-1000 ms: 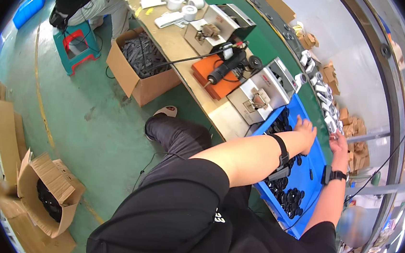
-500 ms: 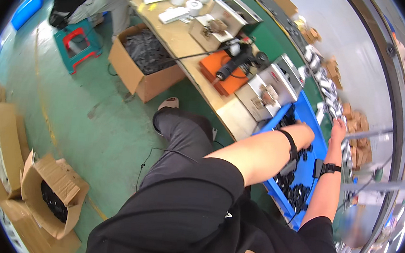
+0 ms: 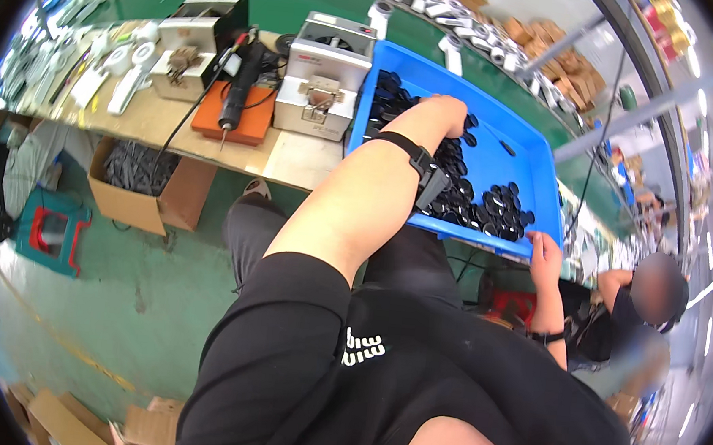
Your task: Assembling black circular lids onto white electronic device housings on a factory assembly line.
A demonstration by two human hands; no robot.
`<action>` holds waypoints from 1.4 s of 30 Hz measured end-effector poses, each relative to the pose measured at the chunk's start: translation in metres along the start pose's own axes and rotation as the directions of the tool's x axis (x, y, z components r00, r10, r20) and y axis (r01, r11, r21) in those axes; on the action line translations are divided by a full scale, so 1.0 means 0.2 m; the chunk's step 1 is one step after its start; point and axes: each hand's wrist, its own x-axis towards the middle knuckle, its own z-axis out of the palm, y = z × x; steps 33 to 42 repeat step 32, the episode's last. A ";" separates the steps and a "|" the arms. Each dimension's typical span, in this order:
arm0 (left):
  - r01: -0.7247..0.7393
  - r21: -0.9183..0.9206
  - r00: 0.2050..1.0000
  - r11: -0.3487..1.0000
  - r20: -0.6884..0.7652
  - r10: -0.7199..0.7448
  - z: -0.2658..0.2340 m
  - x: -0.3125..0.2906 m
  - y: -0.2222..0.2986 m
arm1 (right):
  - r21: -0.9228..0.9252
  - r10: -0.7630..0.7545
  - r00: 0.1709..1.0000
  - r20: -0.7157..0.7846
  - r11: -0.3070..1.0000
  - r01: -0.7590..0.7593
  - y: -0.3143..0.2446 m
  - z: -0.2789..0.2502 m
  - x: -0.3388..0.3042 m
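Left hand reaches into the blue tray, palm down, fingers curled into the heap of small black round parts; whether it has closed on one I cannot tell, the knuckles hide it. A black wrist strap sits just behind the hand.

Right hand is at the tray's near corner, fingers closed over the rim, thumb side toward the parts.

Left of the reaching hand, just beside the tray: a grey-white benchtop machine. Further left: an electric screwdriver lying on an orange pad, then a second machine. Below the bench edge, an open cardboard box on the green floor.
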 end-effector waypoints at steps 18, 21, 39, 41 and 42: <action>-0.072 -0.041 0.987 0.997 -0.150 0.065 0.02 -0.13 0.16 | -0.214 -0.164 0.891 -0.423 0.974 0.077 -0.07 0.17 -0.01; -0.068 0.001 0.978 0.998 -0.198 0.067 0.03 -0.13 0.14 | -0.235 -0.166 0.880 -0.444 0.970 0.064 -0.06 0.19 0.00; -0.019 -0.017 1.000 1.000 0.011 0.019 -0.05 -0.07 0.11 | 0.309 0.343 0.938 0.042 0.889 -0.338 -0.18 -0.07 0.24; -0.019 -0.017 1.000 1.000 0.011 0.019 -0.05 -0.07 0.11 | 0.309 0.343 0.938 0.042 0.889 -0.338 -0.18 -0.07 0.24; -0.019 -0.017 1.000 1.000 0.011 0.019 -0.05 -0.07 0.11 | 0.309 0.343 0.938 0.042 0.889 -0.338 -0.18 -0.07 0.24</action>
